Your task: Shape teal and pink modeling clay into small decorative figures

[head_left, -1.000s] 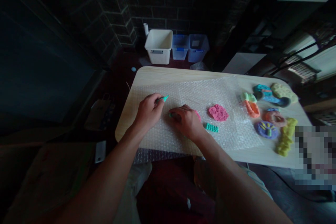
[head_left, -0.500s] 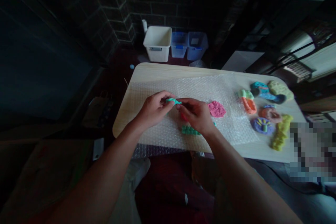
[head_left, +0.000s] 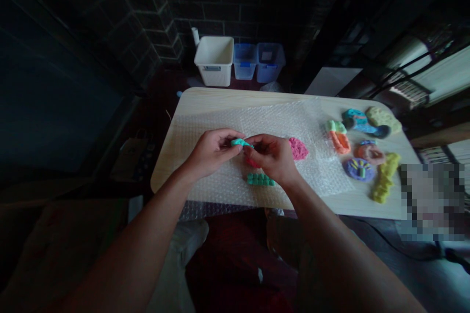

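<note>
A small turquoise lump of modelling clay (head_left: 238,142) is pinched between my two hands above the table. My left hand (head_left: 213,151) has its thumb and fingers closed on the lump's left side. My right hand (head_left: 273,157) grips its right end with the fingertips, which partly hide it. Below them, a red clay piece (head_left: 251,162) shows in part behind my right fingers. A row of green clay balls or cubes (head_left: 260,179) lies nearer to me on the bubble wrap (head_left: 216,186). Just right of my right hand rests a bumpy pink clay piece (head_left: 298,148).
On the right of the wooden table (head_left: 205,98) lie several coloured clay shapes: an orange and green one (head_left: 340,141), a purple disc (head_left: 360,169), a yellow strip (head_left: 385,178) and a blue piece (head_left: 363,122). Beyond the table stand a white bin (head_left: 215,66) and blue tubs (head_left: 270,66).
The view has shifted a little, so the table and its pieces appear further left. Both hands still hold the turquoise clay, and more of the green row shows beside my right hand.
</note>
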`<state>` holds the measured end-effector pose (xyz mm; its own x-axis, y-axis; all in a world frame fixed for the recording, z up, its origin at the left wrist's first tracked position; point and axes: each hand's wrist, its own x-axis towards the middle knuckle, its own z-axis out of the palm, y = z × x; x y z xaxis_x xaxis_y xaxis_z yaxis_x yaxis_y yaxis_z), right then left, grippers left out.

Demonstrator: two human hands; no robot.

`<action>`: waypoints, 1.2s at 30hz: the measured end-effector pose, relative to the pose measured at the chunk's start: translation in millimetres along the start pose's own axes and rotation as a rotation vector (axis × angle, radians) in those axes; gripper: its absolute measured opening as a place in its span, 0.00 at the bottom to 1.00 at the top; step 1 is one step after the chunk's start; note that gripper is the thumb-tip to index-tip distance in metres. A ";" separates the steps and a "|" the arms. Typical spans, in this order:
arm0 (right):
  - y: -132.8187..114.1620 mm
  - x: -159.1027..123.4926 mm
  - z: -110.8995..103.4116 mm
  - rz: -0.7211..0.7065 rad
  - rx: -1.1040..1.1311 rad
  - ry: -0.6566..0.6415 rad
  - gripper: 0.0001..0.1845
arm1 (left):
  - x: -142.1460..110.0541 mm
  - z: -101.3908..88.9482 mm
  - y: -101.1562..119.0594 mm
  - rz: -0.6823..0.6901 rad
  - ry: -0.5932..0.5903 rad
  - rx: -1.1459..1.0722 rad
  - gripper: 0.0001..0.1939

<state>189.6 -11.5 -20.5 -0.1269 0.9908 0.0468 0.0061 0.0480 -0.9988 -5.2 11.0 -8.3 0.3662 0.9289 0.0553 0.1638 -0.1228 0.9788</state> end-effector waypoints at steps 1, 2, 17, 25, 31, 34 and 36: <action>-0.4 0.2 -0.2 0.013 -0.001 0.001 0.11 | 0.1 1.1 0.4 0.006 -0.005 -0.006 0.15; -0.5 0.3 -0.3 0.027 -0.009 0.004 0.11 | 0.2 2.2 0.7 0.013 -0.008 -0.009 0.13; -1.9 5.7 8.1 0.194 0.258 0.147 0.08 | 1.9 6.1 -1.0 0.120 0.144 0.279 0.06; 2.9 13.8 -24.2 0.120 0.371 0.306 0.08 | 9.0 -51.0 -33.0 -0.040 0.589 0.260 0.07; 0.6 5.8 -14.1 0.140 0.314 0.164 0.19 | 5.8 -48.7 -44.7 -0.060 0.460 0.436 0.10; -1.2 4.1 -10.5 0.194 0.329 0.116 0.21 | 7.0 -40.3 -47.8 -0.064 0.357 0.458 0.10; -1.2 4.0 -9.7 0.222 0.339 0.088 0.22 | 8.4 -36.2 -49.5 -0.058 0.302 0.447 0.10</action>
<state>198.7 -6.4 -19.1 -0.0739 0.9801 -0.1841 -0.3048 -0.1980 -0.9316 -43.4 37.5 -49.1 0.0765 0.9896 0.1220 0.5740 -0.1438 0.8062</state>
